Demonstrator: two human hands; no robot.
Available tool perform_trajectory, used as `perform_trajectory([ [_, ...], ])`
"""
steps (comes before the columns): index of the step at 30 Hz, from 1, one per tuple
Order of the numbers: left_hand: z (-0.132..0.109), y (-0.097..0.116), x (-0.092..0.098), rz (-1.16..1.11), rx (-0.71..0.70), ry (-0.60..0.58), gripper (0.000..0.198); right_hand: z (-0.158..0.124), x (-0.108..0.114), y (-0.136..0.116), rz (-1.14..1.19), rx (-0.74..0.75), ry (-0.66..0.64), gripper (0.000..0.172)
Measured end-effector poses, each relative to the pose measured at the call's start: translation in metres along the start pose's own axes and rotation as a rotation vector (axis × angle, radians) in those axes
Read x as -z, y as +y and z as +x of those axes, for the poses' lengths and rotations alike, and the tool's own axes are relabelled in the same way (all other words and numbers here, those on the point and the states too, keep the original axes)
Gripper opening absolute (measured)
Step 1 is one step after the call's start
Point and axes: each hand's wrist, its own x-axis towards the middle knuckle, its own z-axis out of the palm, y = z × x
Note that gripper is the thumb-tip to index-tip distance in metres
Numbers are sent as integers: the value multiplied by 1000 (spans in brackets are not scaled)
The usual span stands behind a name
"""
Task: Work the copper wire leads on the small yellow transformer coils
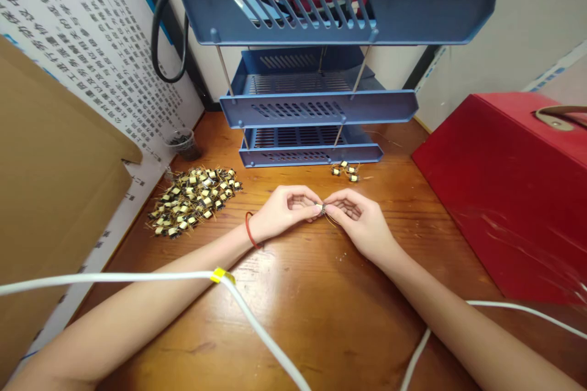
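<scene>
Between the fingertips of both hands is a small transformer (321, 208), yellow and black with thin copper-coloured wires. My left hand (288, 211), with a red band at its wrist, pinches its left side. The fingers of my right hand (360, 220) are closed on its right side, where a thin wire trails down. Fingertips hide much of the part. A large pile of similar transformers (197, 198) lies to the left of my hands. A small group of transformers (346, 170) rests beyond my right hand, near the rack.
A blue tiered tray rack (316, 109) stands at the back. Behind the pile is a clear cup of dark bits (184, 143). A red box (509, 195) stands at right, cardboard (59, 208) at left. A white cable (261, 330) crosses in front of my left forearm.
</scene>
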Motion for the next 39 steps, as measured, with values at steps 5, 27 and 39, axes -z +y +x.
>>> perform_trajectory([
  [5, 0, 1, 1, 12, 10, -42, 20, -3, -1, -3, -77, 22, 2, 8],
  [27, -1, 3, 1, 58, 30, -73, 13, -2, 1, -6, -218, 217, 5, 8],
  [39, -2, 2, -3, 217, 37, -27, 14, -9, -2, -11, -521, 459, 74, 14],
])
